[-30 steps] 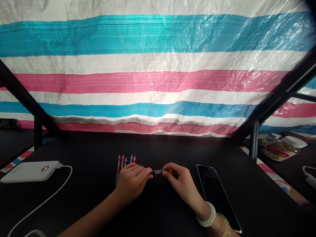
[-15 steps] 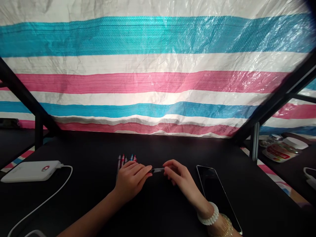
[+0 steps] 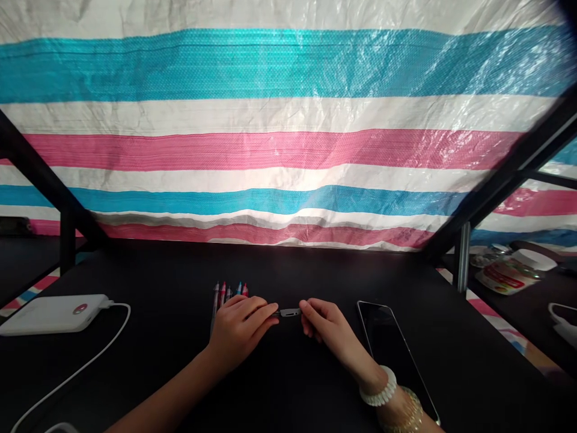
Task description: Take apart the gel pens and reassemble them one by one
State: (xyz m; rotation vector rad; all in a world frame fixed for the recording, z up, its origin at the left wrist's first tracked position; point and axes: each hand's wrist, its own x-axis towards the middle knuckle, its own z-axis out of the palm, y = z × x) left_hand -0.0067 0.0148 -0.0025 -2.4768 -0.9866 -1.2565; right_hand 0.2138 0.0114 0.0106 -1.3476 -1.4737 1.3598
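A slim pen (image 3: 290, 313) is held level between my two hands, above the black table. Its visible part is a grey, cap-like piece with a slot along the side; the rest is hidden in the left fingers. My left hand (image 3: 241, 325) is closed around the dark end. The thumb and fingertips of my right hand (image 3: 327, 322) pinch the grey end, with the other fingers curled under. Several pens (image 3: 223, 293) with red, blue and dark tips lie behind my left hand, which partly covers them.
A white power bank (image 3: 54, 314) with a white cable (image 3: 97, 356) lies at left. A phone (image 3: 394, 352) rests beside my right forearm. Black metal bars (image 3: 466, 210) slant at both sides. Striped sheeting (image 3: 288, 150) hangs behind; a jar (image 3: 511, 273) is on the right-hand table.
My right fingertips have closed onto the grey end of the pen. The grey piece has turned, so its slot now shows. My left hand has stayed nearly still.
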